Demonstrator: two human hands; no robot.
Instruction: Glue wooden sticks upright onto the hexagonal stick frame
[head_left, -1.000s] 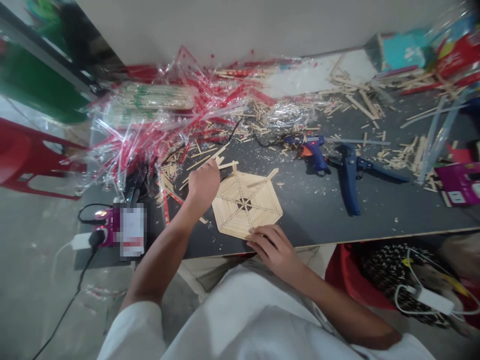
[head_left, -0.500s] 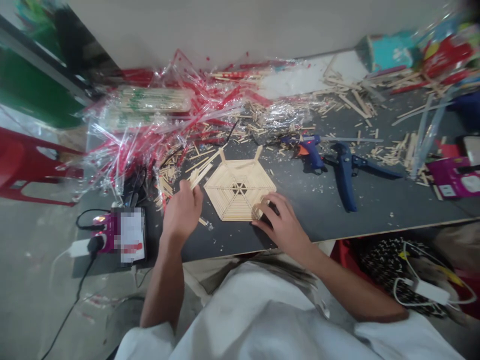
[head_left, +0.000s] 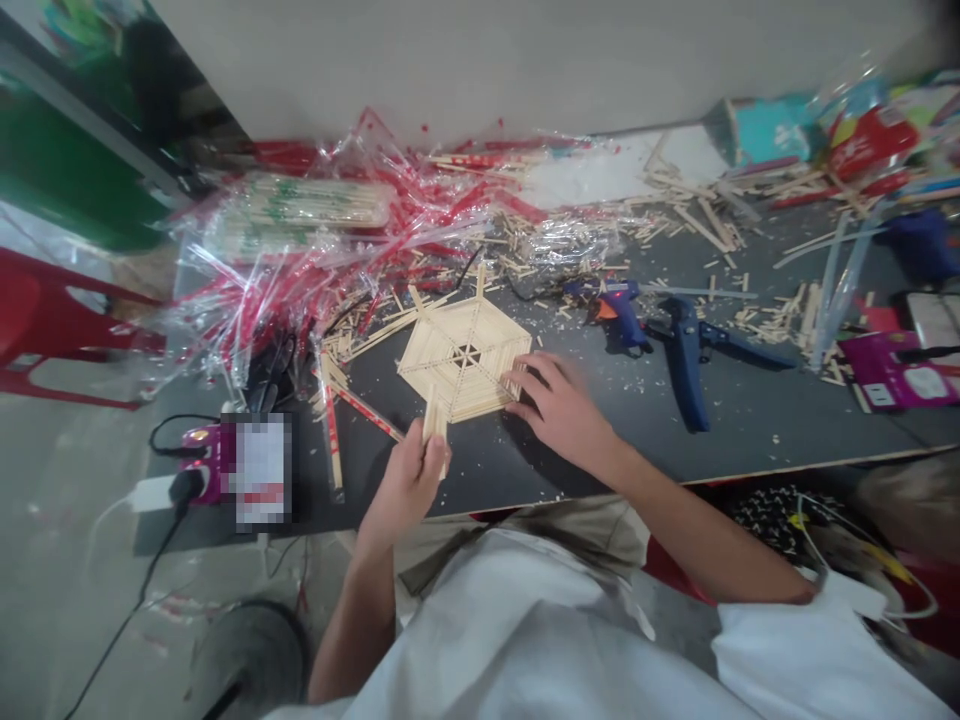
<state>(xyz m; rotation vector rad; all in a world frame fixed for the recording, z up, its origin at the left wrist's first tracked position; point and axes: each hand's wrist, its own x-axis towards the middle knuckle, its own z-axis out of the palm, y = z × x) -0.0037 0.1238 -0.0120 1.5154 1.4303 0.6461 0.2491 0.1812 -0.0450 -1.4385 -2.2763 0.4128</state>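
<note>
Left hand (head_left: pixel 412 465): closed around a small bundle of pale, slim wooden sticks (head_left: pixel 435 415), the far ends reaching over the panel's near edge. Right hand (head_left: pixel 562 405): fingers bent, tips touching the panel's right edge; whether they pinch it or merely rest there cannot be told.

Item: one pale, hexagonal wooden-stick panel (head_left: pixel 480 385), ringed rows crossed by spokes around a small open centre, two stick ends jutting from its far side. Location: between the hands, over the dark grey tabletop (head_left: pixel 660 465) (flat or slightly raised, unclear).

Handling, as judged: light, fairly stiff, dry rather than slippery; joints likely the fragile part. Best hold: opposite outer edges, near the spoke ends; the jutting ends look easily snapped.

Nearby, right: one blue glue gun with orange trigger (head_left: pixel 622 312).
</note>
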